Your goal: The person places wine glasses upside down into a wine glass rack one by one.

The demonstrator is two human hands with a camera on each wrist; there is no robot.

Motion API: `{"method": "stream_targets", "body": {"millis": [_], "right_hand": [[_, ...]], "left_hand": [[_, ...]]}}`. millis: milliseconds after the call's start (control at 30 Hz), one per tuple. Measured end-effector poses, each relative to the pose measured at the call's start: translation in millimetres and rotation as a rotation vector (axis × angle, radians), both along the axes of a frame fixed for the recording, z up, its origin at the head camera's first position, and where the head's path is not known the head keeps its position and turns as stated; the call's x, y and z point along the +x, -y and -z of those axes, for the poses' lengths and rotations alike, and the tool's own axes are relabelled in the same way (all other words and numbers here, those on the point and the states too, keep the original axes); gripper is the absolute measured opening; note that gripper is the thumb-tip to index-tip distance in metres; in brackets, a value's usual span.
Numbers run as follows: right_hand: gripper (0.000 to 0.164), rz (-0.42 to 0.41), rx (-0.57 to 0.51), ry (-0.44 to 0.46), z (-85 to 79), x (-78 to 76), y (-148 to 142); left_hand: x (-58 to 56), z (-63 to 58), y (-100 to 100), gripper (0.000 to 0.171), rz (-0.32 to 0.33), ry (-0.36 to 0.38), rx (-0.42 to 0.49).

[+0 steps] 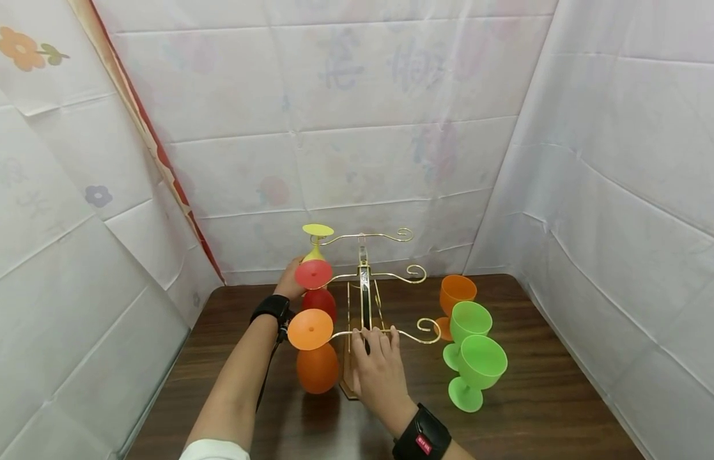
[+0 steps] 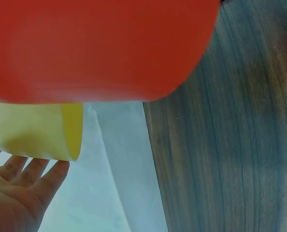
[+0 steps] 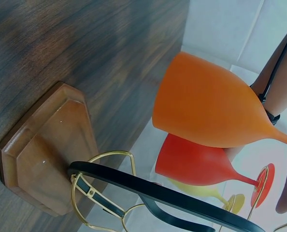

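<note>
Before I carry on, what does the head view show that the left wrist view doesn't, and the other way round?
Only the head view: the right hand, the gold hooks, the hanging orange cup, and three cups standing at the right: the orange one, the far green cup and the near green cup.

Only the left wrist view: the open rim of the yellow cup, and how the fingers of the left hand meet its bowl.

Both: parts of the red cup, the yellow cup and the left hand, plus the brown table and white sheet.
</note>
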State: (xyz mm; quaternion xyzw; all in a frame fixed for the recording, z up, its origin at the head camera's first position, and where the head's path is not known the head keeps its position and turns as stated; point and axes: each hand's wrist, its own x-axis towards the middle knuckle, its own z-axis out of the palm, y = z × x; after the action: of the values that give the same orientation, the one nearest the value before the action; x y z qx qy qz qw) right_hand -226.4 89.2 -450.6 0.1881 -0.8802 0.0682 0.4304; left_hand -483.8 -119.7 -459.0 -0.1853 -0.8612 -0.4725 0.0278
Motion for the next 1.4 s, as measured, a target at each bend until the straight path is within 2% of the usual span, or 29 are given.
{"method": "stream_targets", "body": {"millis": [200,333,433,633,733,933,1233,1400], "right_hand": [[0.049,-0.008,-0.001,0.001,1.5,-0.6,1.1],[0.048,-0.007,0.0,-0.005,0.9,0.0,2.0],[0.047,-0.008,-0.002,-0.001,1.3,0.6,3.0],[0.051,-0.008,-0.002,0.014,4.1,1.2,4.1],[0.052,-0.01,-0.007,0.01,4.5,1.4,3.8],[0.052,-0.01,-0.006,0.013,3.7,1.6,4.0],[0.055,-0.006,-0.004,0.012,4.7,-0.2,2.6],[0.048,0.0,0.003,-0.002,5.3,-3.9,0.0]], "left_hand": [[10.8,-9.8,-2.8,0.056,-0.005,0.009,-0.003],[16.3,-14.8,-3.5,0.06,-0.009,0.013,-0.02],[16.4,-16.3,-2.3,0.064,-0.013,0.023,-0.031],[15.3,-20.0,-0.9,0.074,-0.052,-0.024,-0.104],[14.5,-22.1,-3.2,0.074,-0.05,-0.036,-0.116],[15.8,-25.3,-6.9,0.074,-0.047,-0.014,-0.097],[16.9,-25.2,-10.5,0.071,-0.032,-0.023,-0.084],[12.7,-23.5,-12.1,0.068,-0.039,0.001,-0.083]]}}
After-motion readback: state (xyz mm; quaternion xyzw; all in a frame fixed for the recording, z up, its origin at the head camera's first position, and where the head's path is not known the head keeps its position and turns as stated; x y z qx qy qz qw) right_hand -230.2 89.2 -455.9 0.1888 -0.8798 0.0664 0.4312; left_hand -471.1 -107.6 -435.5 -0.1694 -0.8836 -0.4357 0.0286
